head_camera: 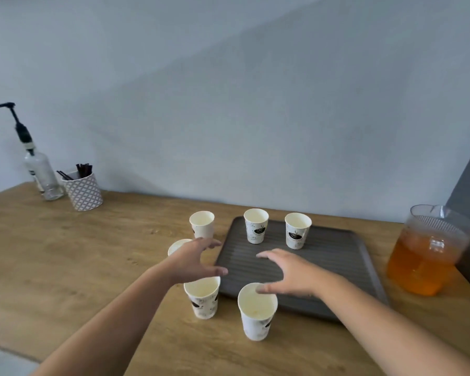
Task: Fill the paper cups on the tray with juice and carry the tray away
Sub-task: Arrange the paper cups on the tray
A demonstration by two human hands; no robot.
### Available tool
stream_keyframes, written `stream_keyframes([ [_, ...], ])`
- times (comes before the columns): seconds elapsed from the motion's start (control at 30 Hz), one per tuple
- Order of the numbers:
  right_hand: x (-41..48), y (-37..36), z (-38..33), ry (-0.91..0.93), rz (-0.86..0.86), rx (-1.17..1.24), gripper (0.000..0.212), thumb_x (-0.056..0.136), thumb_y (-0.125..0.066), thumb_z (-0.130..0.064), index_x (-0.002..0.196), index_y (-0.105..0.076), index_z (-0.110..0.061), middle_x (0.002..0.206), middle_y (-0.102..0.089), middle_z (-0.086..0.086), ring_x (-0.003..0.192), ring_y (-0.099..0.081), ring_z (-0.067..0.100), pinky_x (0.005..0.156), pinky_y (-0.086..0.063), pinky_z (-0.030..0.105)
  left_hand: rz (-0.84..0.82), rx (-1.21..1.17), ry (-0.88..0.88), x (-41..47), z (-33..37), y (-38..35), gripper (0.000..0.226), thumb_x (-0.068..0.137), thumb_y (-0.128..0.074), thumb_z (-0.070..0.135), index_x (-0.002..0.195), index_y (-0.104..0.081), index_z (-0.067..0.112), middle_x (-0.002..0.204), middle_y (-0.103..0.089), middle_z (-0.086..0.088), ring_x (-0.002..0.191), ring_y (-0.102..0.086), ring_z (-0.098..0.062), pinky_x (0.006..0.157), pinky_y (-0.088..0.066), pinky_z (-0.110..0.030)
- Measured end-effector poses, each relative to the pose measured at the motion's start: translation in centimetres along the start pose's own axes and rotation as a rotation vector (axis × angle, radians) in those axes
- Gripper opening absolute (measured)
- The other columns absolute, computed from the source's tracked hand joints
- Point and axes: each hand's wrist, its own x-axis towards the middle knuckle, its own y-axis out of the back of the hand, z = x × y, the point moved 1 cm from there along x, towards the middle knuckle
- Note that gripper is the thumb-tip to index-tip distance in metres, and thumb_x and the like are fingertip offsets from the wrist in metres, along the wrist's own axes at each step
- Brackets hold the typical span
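Note:
A dark grey ribbed tray (pixel 337 256) lies on the wooden counter. Two white paper cups (pixel 255 226) (pixel 296 231) stand upright at its far end. Several more cups stand on the counter left of and in front of the tray: a far one (pixel 202 224), one half hidden behind my left hand (pixel 177 246), and two near ones (pixel 202 297) (pixel 257 312). All look empty. My left hand (pixel 194 260) hovers open above the near left cup. My right hand (pixel 291 271) hovers open over the tray's near edge, thumb above the nearest cup. A clear pitcher of orange juice (pixel 426 251) stands to the right.
At the back left of the counter (pixel 65 253) stand a clear pump bottle (pixel 40 169) and a patterned holder with dark stirrers (pixel 83 189). A pale wall runs behind the counter. The counter's front edge shows at lower left.

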Motion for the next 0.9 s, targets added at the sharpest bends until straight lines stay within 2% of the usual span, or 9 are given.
stream_keyframes([
  [0.07, -0.6, -1.3, -0.6, 0.004, -0.073, -0.047, 0.096, 0.065, -0.074, -0.060, 0.145, -0.028, -0.034, 0.150, -0.030, -0.012, 0.137, -0.031, 0.009, 0.110, -0.028, 0.027, -0.095, 0.030, 0.019, -1.6, -0.3, -0.5, 0.113, 0.041, -0.074, 0.071, 0.141, -0.035, 0.034, 0.145, -0.036, 0.009, 0.136, -0.032, -0.013, 0.110, -0.030, -0.031],
  [0.1, -0.8, -1.8, -1.0, 0.001, -0.097, -0.073, 0.101, 0.062, -0.077, -0.059, 0.146, -0.026, -0.033, 0.150, -0.030, -0.011, 0.137, -0.031, 0.011, 0.110, -0.028, 0.028, -0.124, 0.068, 0.035, -2.2, -0.5, -0.9, 0.116, 0.040, -0.079, 0.067, 0.142, -0.033, 0.035, 0.145, -0.034, 0.010, 0.137, -0.030, -0.013, 0.111, -0.029, -0.032],
  [0.2, -0.7, -3.3, -1.2, -0.010, -0.109, -0.124, 0.104, 0.059, -0.081, -0.052, 0.146, -0.026, -0.035, 0.145, -0.035, -0.012, 0.133, -0.037, 0.012, 0.107, -0.034, 0.031, -0.102, 0.170, 0.050, -2.8, -1.4, -2.1, 0.097, 0.053, -0.083, 0.047, 0.138, -0.037, 0.035, 0.136, -0.040, 0.014, 0.129, -0.039, -0.014, 0.105, -0.038, -0.033],
  [0.3, -0.5, -4.5, -1.1, -0.009, -0.061, -0.140, 0.091, 0.061, -0.077, -0.042, 0.140, -0.032, -0.038, 0.132, -0.043, -0.013, 0.122, -0.046, 0.012, 0.098, -0.043, 0.032, -0.053, 0.159, 0.066, -3.0, -1.9, -2.6, 0.081, 0.057, -0.079, 0.034, 0.131, -0.045, 0.034, 0.122, -0.047, 0.013, 0.118, -0.047, -0.014, 0.094, -0.045, -0.029],
  [0.5, 0.1, -3.1, -0.7, 0.007, 0.029, -0.025, 0.080, 0.059, -0.072, -0.039, 0.132, -0.040, -0.039, 0.119, -0.045, -0.014, 0.112, -0.049, 0.010, 0.094, -0.045, 0.031, -0.023, 0.106, 0.038, -2.0, -1.4, -1.7, 0.073, 0.057, -0.080, 0.031, 0.125, -0.051, 0.029, 0.109, -0.047, 0.013, 0.104, -0.050, -0.013, 0.083, -0.048, -0.026],
  [0.63, 0.7, 0.0, 0.0, -0.003, 0.138, 0.016, 0.081, 0.062, -0.075, -0.035, 0.135, -0.041, -0.035, 0.125, -0.046, -0.013, 0.113, -0.048, 0.009, 0.094, -0.042, 0.025, 0.022, 0.127, -0.031, 0.0, 0.4, -0.3, 0.074, 0.062, -0.079, 0.033, 0.129, -0.049, 0.030, 0.120, -0.049, 0.013, 0.108, -0.045, -0.008, 0.082, -0.039, -0.022],
  [0.73, 1.3, 1.7, 1.5, -0.059, 0.203, 0.035, 0.082, 0.061, -0.075, -0.035, 0.135, -0.041, -0.034, 0.126, -0.048, -0.009, 0.113, -0.047, 0.010, 0.094, -0.042, 0.027, 0.049, 0.113, -0.060, 2.0, 1.7, 0.0, 0.075, 0.062, -0.079, 0.034, 0.130, -0.047, 0.031, 0.122, -0.049, 0.014, 0.108, -0.044, -0.007, 0.081, -0.036, -0.022],
  [0.9, 2.6, 3.5, 4.6, -0.148, 0.281, 0.075, 0.085, 0.060, -0.078, -0.035, 0.136, -0.040, -0.033, 0.136, -0.044, -0.009, 0.120, -0.044, 0.012, 0.096, -0.040, 0.026, 0.052, 0.090, -0.075, 6.1, 3.2, -1.2, 0.077, 0.061, -0.078, 0.035, 0.131, -0.048, 0.029, 0.124, -0.050, 0.008, 0.116, -0.047, -0.014, 0.094, -0.042, -0.029],
])
